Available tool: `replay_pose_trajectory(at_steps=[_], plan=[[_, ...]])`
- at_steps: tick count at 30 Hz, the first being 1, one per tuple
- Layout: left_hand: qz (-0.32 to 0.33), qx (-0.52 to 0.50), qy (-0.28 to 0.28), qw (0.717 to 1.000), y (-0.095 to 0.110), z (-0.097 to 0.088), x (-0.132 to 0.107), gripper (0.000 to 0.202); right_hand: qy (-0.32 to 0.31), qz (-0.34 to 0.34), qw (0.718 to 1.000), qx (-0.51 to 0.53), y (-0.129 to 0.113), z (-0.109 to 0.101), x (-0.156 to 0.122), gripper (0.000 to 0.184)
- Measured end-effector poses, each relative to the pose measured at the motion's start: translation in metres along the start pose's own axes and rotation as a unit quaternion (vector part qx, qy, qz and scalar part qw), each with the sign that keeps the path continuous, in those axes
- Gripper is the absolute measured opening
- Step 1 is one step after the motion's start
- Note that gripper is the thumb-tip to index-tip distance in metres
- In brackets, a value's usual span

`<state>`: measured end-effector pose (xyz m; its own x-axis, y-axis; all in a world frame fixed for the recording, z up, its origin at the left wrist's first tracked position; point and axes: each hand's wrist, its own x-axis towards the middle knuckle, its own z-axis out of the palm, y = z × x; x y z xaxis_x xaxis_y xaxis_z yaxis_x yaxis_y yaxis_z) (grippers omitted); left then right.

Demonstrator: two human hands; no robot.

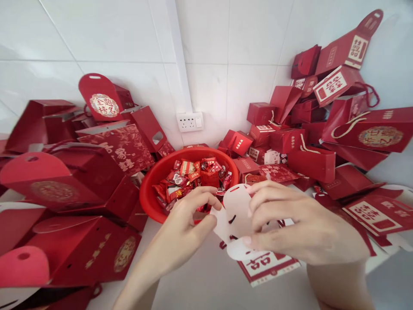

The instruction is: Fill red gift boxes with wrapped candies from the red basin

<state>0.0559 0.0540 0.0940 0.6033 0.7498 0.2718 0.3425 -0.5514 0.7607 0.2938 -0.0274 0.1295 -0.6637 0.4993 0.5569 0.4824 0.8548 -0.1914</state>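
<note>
My left hand [183, 228] and my right hand [300, 224] both pinch a flat, unfolded gift box [237, 215], white on the side facing me, with red print showing at its lower end [267, 267]. The left fingers grip its left flap; the right fingers curl over its right side and cover part of it. Just behind my hands stands a red plastic basin [151, 189] filled with wrapped red candies [193, 172].
Assembled red gift boxes [80, 254] are piled along the left. More red boxes and bags [309, 159] are stacked on the right against the white tiled wall. A wall socket [190, 122] sits behind the basin. Flat unfolded boxes [377, 213] lie at the right.
</note>
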Motion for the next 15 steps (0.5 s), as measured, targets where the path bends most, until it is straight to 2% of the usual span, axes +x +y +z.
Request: replay_pose_trajectory(at_steps=[4,8,10,12,15], plan=[[0.001,-0.029,-0.055,0.998,-0.006,-0.005,-0.007,0.036,-0.016,0.029,0.999,-0.04,-0.01,-0.005,-0.003,0.016],[0.03,-0.033,-0.067,0.997,-0.004,-0.006,-0.011,0.034,-0.018,0.04,0.997,-0.056,-0.016,-0.01,-0.006,0.012],[0.035,-0.014,-0.075,0.996,-0.001,-0.008,-0.012,0.031,-0.046,0.073,0.994,-0.063,-0.016,-0.012,-0.01,0.011],[0.039,0.01,-0.1,0.994,0.001,-0.011,-0.012,0.031,-0.1,0.119,0.987,-0.052,-0.015,-0.012,-0.014,0.017],[0.046,0.059,-0.15,0.986,0.0,-0.013,-0.013,0.04,-0.156,0.184,0.97,-0.025,-0.008,-0.005,-0.016,0.021]])
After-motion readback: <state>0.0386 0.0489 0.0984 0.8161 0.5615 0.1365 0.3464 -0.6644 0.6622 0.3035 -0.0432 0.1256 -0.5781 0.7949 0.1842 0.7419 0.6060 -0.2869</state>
